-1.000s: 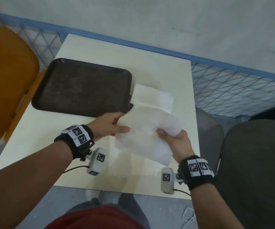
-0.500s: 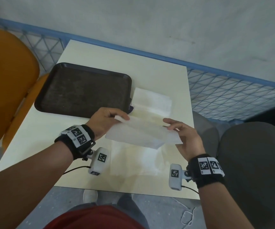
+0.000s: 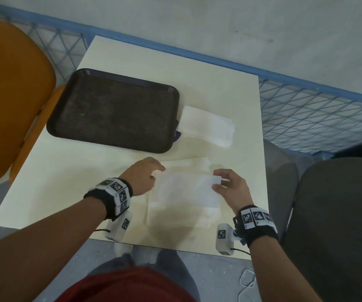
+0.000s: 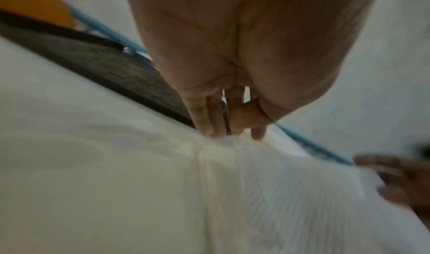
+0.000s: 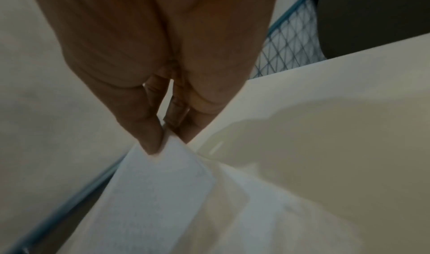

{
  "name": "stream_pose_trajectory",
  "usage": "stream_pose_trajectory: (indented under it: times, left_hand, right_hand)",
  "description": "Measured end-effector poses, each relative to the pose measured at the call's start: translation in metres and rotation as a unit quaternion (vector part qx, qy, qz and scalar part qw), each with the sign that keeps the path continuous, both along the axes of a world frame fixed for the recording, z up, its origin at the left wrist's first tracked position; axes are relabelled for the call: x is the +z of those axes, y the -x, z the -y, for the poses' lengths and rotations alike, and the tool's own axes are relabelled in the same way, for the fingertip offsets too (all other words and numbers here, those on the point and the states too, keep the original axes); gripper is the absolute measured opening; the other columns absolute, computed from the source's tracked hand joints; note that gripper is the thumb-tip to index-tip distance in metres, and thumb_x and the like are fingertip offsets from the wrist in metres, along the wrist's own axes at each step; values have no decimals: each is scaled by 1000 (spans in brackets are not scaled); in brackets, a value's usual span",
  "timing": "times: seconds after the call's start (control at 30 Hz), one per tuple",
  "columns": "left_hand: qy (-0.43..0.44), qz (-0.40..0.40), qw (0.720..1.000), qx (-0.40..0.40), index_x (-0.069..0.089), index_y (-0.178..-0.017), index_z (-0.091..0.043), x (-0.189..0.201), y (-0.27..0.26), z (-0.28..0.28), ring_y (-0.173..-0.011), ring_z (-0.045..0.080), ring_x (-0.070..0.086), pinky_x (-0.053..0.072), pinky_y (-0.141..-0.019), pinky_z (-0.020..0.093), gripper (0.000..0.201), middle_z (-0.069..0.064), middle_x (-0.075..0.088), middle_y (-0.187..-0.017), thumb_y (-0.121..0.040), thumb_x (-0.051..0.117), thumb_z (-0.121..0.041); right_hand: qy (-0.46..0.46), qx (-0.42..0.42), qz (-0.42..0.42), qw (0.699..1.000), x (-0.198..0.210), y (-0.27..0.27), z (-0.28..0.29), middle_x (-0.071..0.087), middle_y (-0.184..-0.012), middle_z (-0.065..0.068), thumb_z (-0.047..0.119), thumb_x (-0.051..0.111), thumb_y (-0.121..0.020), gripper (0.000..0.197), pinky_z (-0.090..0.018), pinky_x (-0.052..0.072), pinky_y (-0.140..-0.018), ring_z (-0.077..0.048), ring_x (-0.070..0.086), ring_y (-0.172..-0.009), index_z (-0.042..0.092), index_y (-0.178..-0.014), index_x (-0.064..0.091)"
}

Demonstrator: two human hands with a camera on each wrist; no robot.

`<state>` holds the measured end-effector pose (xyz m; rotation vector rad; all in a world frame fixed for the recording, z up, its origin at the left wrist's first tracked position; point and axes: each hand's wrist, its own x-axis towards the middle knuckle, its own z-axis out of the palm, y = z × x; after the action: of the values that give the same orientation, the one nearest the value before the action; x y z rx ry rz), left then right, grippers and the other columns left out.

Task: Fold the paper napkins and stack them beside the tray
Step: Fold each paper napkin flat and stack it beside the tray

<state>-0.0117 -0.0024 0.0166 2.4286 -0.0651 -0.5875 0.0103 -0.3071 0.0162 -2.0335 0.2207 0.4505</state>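
Napkin [image 3: 184, 192] gone down from air onto table [image 3: 67, 171], near edge. Right hand [image 3: 230, 188] pinches its far right corner, lifted. Left hand [image 3: 142, 178] fingers bent down on left edge, maybe pinching. Folded napkin [image 3: 208, 125] lies farther off, touching right side of dark tray [image 3: 114, 110]. Orange chair [image 3: 12, 101] left; blue mesh fence [image 3: 317, 118] right.

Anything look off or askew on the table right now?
Nothing spilled or damaged. The folded napkin beside the tray lies slightly skewed to the tray's edge. The right hand pinches a corner of the napkin being folded; the left hand rests at its far-left edge.
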Motion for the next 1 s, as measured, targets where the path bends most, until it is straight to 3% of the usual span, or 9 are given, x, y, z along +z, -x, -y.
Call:
stream_pose_trajectory:
  times: [0.1,0.17,0.33,0.47,0.6,0.73,0.8,0.9,1.0]
  left_hand:
    - [-58,24,995,-77,35,-150,-25,-22,12,27,-143,17,28,29,-118,36,59,-5,27,-159,-94,46,-9]
    - [-98,43,986,-126,24,-155,-22,-33,18,46,-146,20,23,26,-119,36,63,-1,19,-163,-96,45,-12]
    - [-170,80,972,-139,33,-151,-17,-43,18,68,-144,23,26,27,-118,38,57,2,28,-158,-96,46,-14]
    - [-207,92,967,-120,39,-145,-23,-43,9,67,-130,27,39,35,-107,41,55,1,41,-146,-92,46,-8]
    - [-179,29,983,-25,51,-127,-27,-40,-8,61,-114,25,47,41,-95,39,37,-1,52,-126,-90,55,-26]
    - [-70,-27,997,11,59,-91,-31,-30,-23,56,-101,19,54,44,-84,30,10,-7,56,-101,-84,63,-25]
    - [-15,3,1000,-9,59,-82,-33,-20,-25,58,-94,15,54,40,-77,26,12,-11,55,-92,-83,64,-22]
    - [37,53,998,12,61,-83,-33,-7,-25,52,-85,8,51,35,-71,21,14,-14,57,-88,-80,71,-24]
    - [60,77,989,115,63,-97,-33,-11,-21,33,-80,3,51,38,-70,14,24,-15,57,-93,-79,77,-27]
  right_hand:
    - [184,82,59,978,-26,8,-8,56,-142,4,19,68,-92,39,-25,37,-109,-20,51,-132,24,-131,62]
    - [257,167,112,945,-38,18,-21,42,-157,-3,28,59,-98,49,-33,25,-120,-24,35,-146,18,-145,50]
    - [329,350,70,874,-48,44,-69,10,-169,6,46,37,-103,64,-59,6,-124,-17,5,-156,25,-160,14]
    - [378,310,38,872,-56,48,-54,0,-170,7,61,20,-101,73,-63,-3,-121,-17,-1,-156,22,-161,6]
    - [393,244,-18,886,-52,41,-12,-7,-170,8,63,14,-100,75,-63,0,-122,-20,-9,-156,22,-161,4]
    - [363,233,42,901,-40,28,-2,1,-170,8,62,25,-101,72,-55,-3,-124,-18,-4,-156,24,-161,13]
    - [305,232,114,916,-32,18,-9,23,-166,6,54,45,-100,65,-51,2,-124,-18,17,-154,25,-156,29]
    - [225,266,131,928,-22,-2,-21,63,-136,9,29,57,-100,33,-48,25,-122,-15,57,-127,26,-132,62]
    - [176,251,96,947,-13,-32,-17,73,-117,8,21,59,-99,19,-33,48,-103,-17,67,-108,24,-112,73]
